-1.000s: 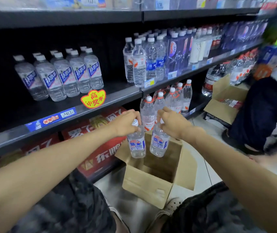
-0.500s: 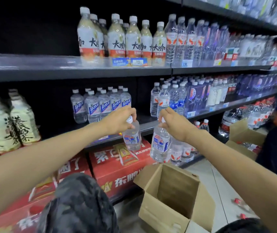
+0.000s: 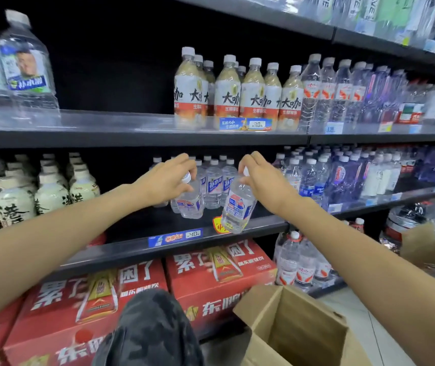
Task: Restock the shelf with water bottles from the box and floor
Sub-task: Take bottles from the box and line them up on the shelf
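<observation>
Now each hand's fingers (image 3: 182,165) pinch a cap-up bottle: left bottle (image 3: 190,204) upright, right bottle (image 3: 237,206) tilted.

Non-task items only. Tan milk-tea bottles with white caps and red-banded labels (image 3: 240,93) stand in rows on the tier above the fingers. Squat white bottles with black brush lettering (image 3: 50,192) sit level with the fingers, well off to their left. Red cardboard cases printed with white characters and a gold bottle (image 3: 219,273) lie below the fingers. Camouflage-patterned fabric over a knee (image 3: 150,331) shows lowest, bottom centre.
</observation>
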